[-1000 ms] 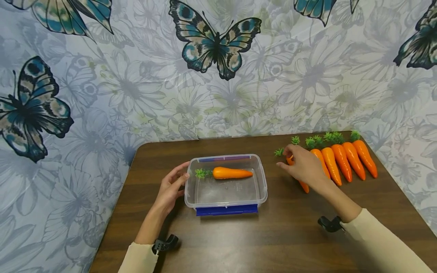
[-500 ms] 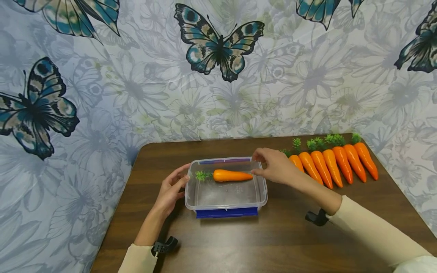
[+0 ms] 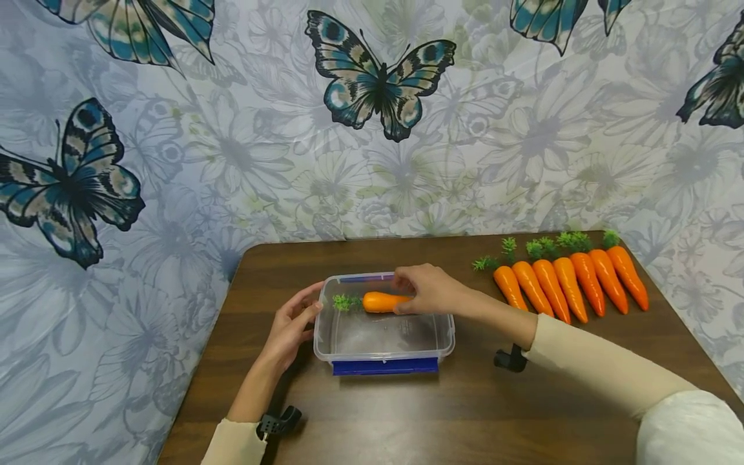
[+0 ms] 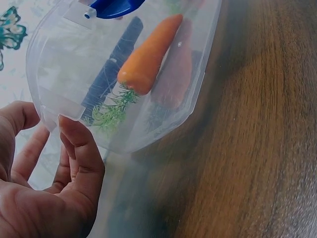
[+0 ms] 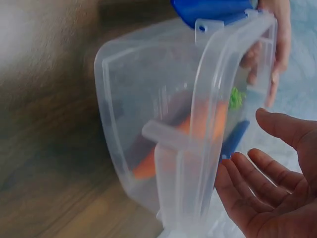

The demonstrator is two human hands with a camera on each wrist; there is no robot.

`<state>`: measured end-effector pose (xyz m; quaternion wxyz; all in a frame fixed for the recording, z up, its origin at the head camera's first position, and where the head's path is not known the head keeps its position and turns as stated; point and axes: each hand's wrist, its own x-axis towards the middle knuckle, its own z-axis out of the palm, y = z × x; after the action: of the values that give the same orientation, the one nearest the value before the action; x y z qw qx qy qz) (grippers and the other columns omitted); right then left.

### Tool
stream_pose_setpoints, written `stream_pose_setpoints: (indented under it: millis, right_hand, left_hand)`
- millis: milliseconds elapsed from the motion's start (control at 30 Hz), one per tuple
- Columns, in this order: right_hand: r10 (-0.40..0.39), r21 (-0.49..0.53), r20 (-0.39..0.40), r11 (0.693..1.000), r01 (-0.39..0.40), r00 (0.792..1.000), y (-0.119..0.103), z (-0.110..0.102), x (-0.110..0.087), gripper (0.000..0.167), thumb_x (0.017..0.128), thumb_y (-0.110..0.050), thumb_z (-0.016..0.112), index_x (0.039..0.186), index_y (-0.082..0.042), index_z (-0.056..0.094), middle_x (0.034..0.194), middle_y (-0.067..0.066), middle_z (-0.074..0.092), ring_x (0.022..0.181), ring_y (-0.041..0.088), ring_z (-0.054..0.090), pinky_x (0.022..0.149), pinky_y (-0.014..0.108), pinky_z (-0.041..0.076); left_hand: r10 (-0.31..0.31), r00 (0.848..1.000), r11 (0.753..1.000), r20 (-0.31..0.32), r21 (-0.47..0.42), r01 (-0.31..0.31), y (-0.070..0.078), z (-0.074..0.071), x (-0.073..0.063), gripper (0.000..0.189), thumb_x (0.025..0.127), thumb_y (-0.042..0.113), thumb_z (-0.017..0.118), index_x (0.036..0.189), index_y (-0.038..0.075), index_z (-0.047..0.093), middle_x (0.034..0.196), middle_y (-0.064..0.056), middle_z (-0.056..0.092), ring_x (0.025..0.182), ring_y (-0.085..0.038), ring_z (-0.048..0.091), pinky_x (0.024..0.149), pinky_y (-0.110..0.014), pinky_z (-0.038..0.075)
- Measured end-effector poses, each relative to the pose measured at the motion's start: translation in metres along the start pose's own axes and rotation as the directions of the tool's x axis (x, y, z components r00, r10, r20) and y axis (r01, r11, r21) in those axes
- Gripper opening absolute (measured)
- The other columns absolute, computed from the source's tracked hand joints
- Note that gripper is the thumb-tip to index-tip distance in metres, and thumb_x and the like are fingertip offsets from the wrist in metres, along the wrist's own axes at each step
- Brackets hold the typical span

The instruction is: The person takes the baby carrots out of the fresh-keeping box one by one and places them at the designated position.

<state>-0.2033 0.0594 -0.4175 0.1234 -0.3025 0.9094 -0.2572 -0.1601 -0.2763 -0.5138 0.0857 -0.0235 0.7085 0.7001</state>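
Observation:
A clear plastic food container with blue clip latches stands uncovered on the table. One orange carrot with a green top lies inside it. My left hand holds the container's left end, and the left wrist view shows thumb and fingers on either side of the rim. My right hand is over the container's right side, covering the carrot's tip in the head view. In the right wrist view, the right hand's fingers are loosely bent and spread, with nothing held between thumb and fingers.
Several more carrots lie side by side at the right back of the brown wooden table, tops toward the wall. The patterned wall with butterflies rises directly behind the table's far edge.
My right hand has moved left, from the carrot row to over the container. The leftmost carrot in the row now lies nearer the others. The left hand stays at the container.

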Motion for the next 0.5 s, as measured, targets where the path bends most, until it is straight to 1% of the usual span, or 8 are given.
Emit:
stream_pose_setpoints:
  millis: [100, 200, 367, 500]
  right_hand:
    - [-0.026, -0.006, 0.03, 1.0, 0.026, 0.999, -0.007, 0.008, 0.007, 0.043, 0.09, -0.029, 0.088, 0.124, -0.008, 0.071, 0.119, 0.012, 0.079, 0.106, 0.028, 0.073, 0.093, 0.044, 0.06]
    - [-0.034, -0.029, 0.067, 0.999, 0.036, 0.997, -0.012, 0.013, 0.014, 0.05, 0.09, -0.029, 0.088, 0.131, -0.005, 0.07, 0.125, 0.014, 0.077, 0.114, 0.03, 0.073, 0.099, 0.046, 0.06]
    - [0.0, -0.074, 0.142, 0.997, 0.011, 0.99, -0.019, 0.021, 0.025, 0.065, 0.09, -0.027, 0.09, 0.145, -0.005, 0.064, 0.141, 0.013, 0.072, 0.131, 0.032, 0.068, 0.114, 0.048, 0.053]
    - [0.013, -0.131, 0.171, 0.991, 0.009, 0.985, -0.023, 0.024, 0.032, 0.074, 0.088, -0.026, 0.091, 0.152, -0.008, 0.059, 0.144, 0.011, 0.07, 0.13, 0.031, 0.067, 0.115, 0.048, 0.051]
  left_hand:
    - [-0.002, 1.0, 1.0, 0.001, 0.0, 0.002, -0.001, -0.001, 0.0, 0.05, 0.108, 0.029, 0.068, 0.156, 0.027, 0.057, 0.116, 0.0, 0.059, 0.096, -0.015, 0.055, 0.082, -0.042, 0.061]
    - [-0.003, 1.0, 1.0, -0.003, -0.001, 0.003, -0.001, -0.002, 0.0, 0.05, 0.107, 0.029, 0.069, 0.156, 0.028, 0.057, 0.116, 0.001, 0.059, 0.096, -0.015, 0.056, 0.082, -0.042, 0.061]
    - [-0.007, 1.0, 1.0, -0.005, -0.009, 0.007, -0.001, -0.002, -0.001, 0.049, 0.107, 0.029, 0.069, 0.155, 0.028, 0.058, 0.115, 0.0, 0.059, 0.096, -0.015, 0.056, 0.083, -0.043, 0.062]
    - [-0.006, 1.0, 1.0, -0.002, -0.008, 0.006, -0.001, -0.002, -0.002, 0.05, 0.107, 0.029, 0.07, 0.156, 0.027, 0.057, 0.118, -0.002, 0.059, 0.097, -0.015, 0.056, 0.084, -0.043, 0.062]
